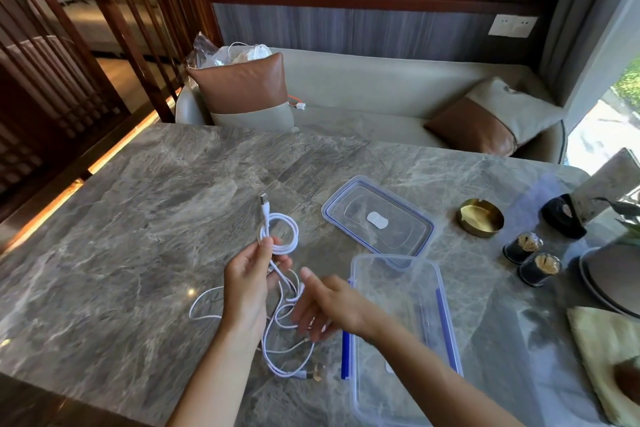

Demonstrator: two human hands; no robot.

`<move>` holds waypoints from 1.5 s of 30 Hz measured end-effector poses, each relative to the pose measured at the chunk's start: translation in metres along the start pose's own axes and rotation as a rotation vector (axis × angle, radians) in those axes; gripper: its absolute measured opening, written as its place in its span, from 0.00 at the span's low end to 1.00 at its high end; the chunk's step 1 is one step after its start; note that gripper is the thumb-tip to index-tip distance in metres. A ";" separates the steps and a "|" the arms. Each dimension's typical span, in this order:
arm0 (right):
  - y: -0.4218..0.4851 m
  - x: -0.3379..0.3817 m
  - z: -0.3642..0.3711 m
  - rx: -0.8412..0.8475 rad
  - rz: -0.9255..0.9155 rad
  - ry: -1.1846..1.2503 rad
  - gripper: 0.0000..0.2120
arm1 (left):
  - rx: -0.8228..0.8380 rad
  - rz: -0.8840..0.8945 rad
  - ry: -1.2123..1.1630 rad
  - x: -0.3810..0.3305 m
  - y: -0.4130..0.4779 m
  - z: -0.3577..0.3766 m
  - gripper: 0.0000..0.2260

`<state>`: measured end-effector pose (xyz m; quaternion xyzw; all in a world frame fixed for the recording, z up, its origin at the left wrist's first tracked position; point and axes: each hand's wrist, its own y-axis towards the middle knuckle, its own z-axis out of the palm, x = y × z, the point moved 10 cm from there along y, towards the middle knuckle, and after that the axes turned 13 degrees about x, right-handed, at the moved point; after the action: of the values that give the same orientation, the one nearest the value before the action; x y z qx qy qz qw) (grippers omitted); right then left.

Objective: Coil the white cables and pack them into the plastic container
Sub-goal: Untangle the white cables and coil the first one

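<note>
My left hand [250,282] pinches a partly coiled white cable [283,231] above the table, its USB plug pointing up. More loose white cable [277,350] trails down and lies tangled on the marble table below both hands. My right hand [327,307] hovers over that tangle with fingers relaxed and spread, blurred, holding nothing I can make out. The clear plastic container [446,319] with blue clips stands just right of my right hand, with nothing inside. Its clear lid [349,199] lies flat behind it.
A brass ashtray [481,217], two small dark jars [531,255], a black holder [562,215] and a grey plate [602,274] crowd the right side. A yellow cloth [604,340] lies at the right edge. A sofa with cushions stands beyond the table.
</note>
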<state>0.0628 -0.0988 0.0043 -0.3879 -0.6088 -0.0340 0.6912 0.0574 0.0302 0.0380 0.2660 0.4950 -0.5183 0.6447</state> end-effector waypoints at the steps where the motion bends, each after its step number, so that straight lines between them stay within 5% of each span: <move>1: 0.002 -0.006 0.012 0.079 0.022 0.151 0.29 | 0.005 -0.001 0.000 0.001 0.000 0.002 0.08; 6: 0.006 -0.013 -0.004 -0.195 -0.165 0.783 0.10 | 0.052 -0.037 0.042 0.011 -0.003 0.010 0.09; 9: 0.000 -0.011 -0.024 -0.341 -0.285 0.983 0.08 | 0.051 -0.071 0.173 0.021 -0.005 0.006 0.10; 13: -0.015 0.001 -0.056 -0.464 -0.333 0.661 0.11 | 0.119 -0.121 0.300 0.035 -0.007 0.004 0.09; 20: -0.019 0.011 -0.068 -0.417 -0.299 0.304 0.13 | 0.338 -0.131 0.501 0.039 -0.007 0.020 0.12; 26: -0.012 0.009 -0.049 -0.123 -0.126 -0.221 0.13 | 0.507 -0.118 0.833 0.043 -0.007 0.020 0.11; 32: -0.013 -0.002 -0.031 0.157 0.004 -0.279 0.11 | 0.621 -0.144 1.014 0.052 -0.012 0.021 0.11; 38: -0.014 0.006 -0.035 0.086 -0.070 -0.337 0.13 | 0.638 -0.237 0.958 0.054 -0.014 0.029 0.08; 42: -0.007 0.000 -0.041 0.078 -0.016 -0.407 0.14 | 0.462 -0.005 1.196 0.015 -0.016 0.037 0.07; 45: -0.002 -0.004 -0.041 0.106 0.030 -0.504 0.17 | 0.361 0.125 0.868 -0.027 -0.020 0.046 0.06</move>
<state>0.0944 -0.1255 0.0034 -0.3564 -0.7569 0.1060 0.5374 0.0556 -0.0048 0.0828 0.5952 0.6035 -0.3972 0.3518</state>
